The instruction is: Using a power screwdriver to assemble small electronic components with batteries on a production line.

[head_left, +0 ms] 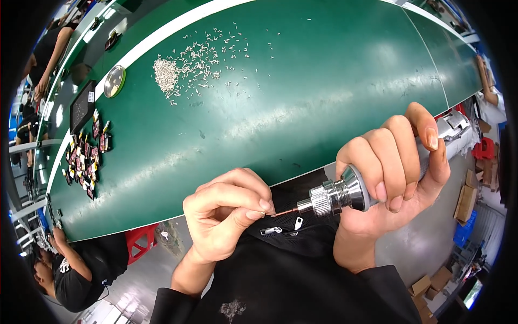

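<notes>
Low in the frame's centre, the left hand (226, 213) is pinching a tiny brass-coloured piece (263, 214) between thumb and forefinger, steadying it against the thin copper-coloured tip (283, 212) of a silver metal hand tool with a knurled collar (337, 195). The right hand (396, 173) is wrapping its fingers tightly around that tool's barrel, aiming it level at the piece. Farther up, small white metal pins (186, 67) are lying scattered on the green table mat (324, 81), apparently within reach.

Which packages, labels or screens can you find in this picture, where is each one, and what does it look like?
Small packets: a loose cluster at the green table's left edge; flat, dark with red and pale patches.
Black tray: just above the packets; flat, rectangular, dark, dotted inside.
Cardboard boxes: on the floor at right; brown, box-shaped.
Blue crate: below those boxes; blue, rectangular.
Screen: lower right corner; small, glowing, mostly cut off.
</notes>
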